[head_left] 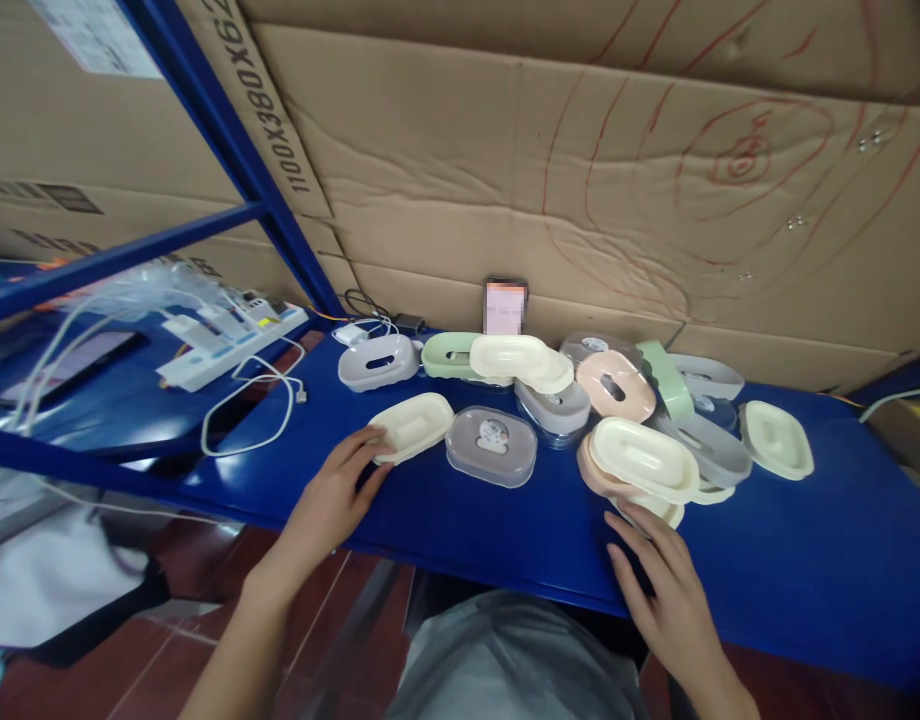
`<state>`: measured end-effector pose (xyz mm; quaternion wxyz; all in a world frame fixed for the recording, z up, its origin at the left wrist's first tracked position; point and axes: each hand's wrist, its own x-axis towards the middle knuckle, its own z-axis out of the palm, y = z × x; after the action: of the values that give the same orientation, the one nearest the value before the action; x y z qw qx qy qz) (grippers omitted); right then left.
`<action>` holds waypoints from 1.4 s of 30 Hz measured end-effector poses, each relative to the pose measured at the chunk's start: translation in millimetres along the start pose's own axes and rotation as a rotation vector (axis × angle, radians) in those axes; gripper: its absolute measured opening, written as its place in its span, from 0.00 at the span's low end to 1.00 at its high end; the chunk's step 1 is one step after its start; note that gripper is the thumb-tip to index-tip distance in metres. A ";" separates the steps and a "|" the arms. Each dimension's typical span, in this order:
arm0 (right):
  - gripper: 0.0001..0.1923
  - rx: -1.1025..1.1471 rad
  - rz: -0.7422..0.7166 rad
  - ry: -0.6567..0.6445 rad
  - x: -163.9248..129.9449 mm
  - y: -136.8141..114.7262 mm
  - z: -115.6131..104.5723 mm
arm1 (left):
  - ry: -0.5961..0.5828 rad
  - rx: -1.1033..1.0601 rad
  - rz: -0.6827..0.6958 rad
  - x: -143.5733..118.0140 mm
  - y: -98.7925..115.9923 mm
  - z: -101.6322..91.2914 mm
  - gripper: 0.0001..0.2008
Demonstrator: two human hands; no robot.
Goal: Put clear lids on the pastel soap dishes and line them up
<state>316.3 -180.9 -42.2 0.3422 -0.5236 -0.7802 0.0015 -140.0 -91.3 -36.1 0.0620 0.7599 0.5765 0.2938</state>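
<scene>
Presently, clock centre: gray dish [467,462] with a sticker [494,430], on the blue tabletop [505,530].
Left hand [338,497]: between 8 and 9 o'clock; fingers closed on the left end of the cream dish.
Cream dish [415,425]: between 9 and 10 o'clock, just beside the gray one.
Right hand [666,590]: 4 o'clock; fingers loosely parted, gripping nothing visible; contact with the dish stack uncertain.
Dish stack [644,460]: 3 o'clock, cream over peach.
Green dish [441,358]: 11 o'clock.
</scene>
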 end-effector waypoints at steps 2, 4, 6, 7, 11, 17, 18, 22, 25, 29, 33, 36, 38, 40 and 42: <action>0.23 -0.006 0.008 0.016 -0.5 0.7 -0.9 | -0.007 -0.001 0.009 0.1 4.0 -0.4 0.16; 0.22 -0.007 0.018 0.027 -0.5 1.9 -1.8 | -0.005 -0.005 0.045 1.8 12.2 -2.0 0.17; 0.22 -0.009 0.015 0.022 0.4 2.3 -1.2 | -0.024 -0.024 0.084 4.7 24.3 -3.2 0.19; 0.22 -0.012 0.007 0.016 1.1 2.1 -0.4 | -0.049 -0.039 0.098 6.6 31.3 -3.2 0.20; 0.22 -0.037 -0.047 -0.004 2.9 -0.3 2.4 | -0.171 -0.086 0.147 15.4 57.3 2.6 0.27; 0.23 -0.048 0.034 0.097 0.3 -3.6 -1.3 | -0.180 -0.086 0.203 18.1 68.6 16.2 0.28; 0.24 -0.054 0.061 0.125 0.7 -3.8 -1.1 | -0.177 -0.082 0.202 16.9 68.5 17.8 0.28; 0.27 -0.131 0.201 0.196 3.7 -1.8 4.5 | -0.181 -0.072 0.220 11.8 71.3 23.3 0.25; 0.29 -0.201 0.275 0.203 4.5 0.0 8.0 | -0.190 -0.091 0.249 10.3 78.3 26.6 0.23; 0.29 -0.263 0.227 0.271 19.9 -6.0 -1.9 | -0.188 -0.104 0.266 10.2 86.2 30.3 0.22; 0.35 -0.336 -0.060 0.145 93.2 -17.7 -19.3 | -0.221 -0.073 0.257 8.7 88.3 32.6 0.23; 0.34 -0.445 -0.315 0.034 182.0 -17.9 -16.3 | -0.201 -0.008 0.246 6.8 89.0 33.8 0.23; 0.32 -0.588 -0.395 -0.082 240.4 -12.3 -4.3 | -0.176 0.036 0.241 6.2 89.5 34.4 0.24; 0.31 -0.706 -0.417 -0.213 287.3 -3.8 11.7 | -0.175 0.052 0.236 6.3 89.6 34.8 0.26; 0.31 -0.776 -0.412 -0.282 318.2 5.3 27.1 | -0.200 0.044 0.232 6.8 89.4 34.7 0.27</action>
<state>236.9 91.5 104.5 0.0046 -0.4416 -0.8499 -0.2875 -45.8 -105.8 -23.2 0.0678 0.8479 0.4823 0.2092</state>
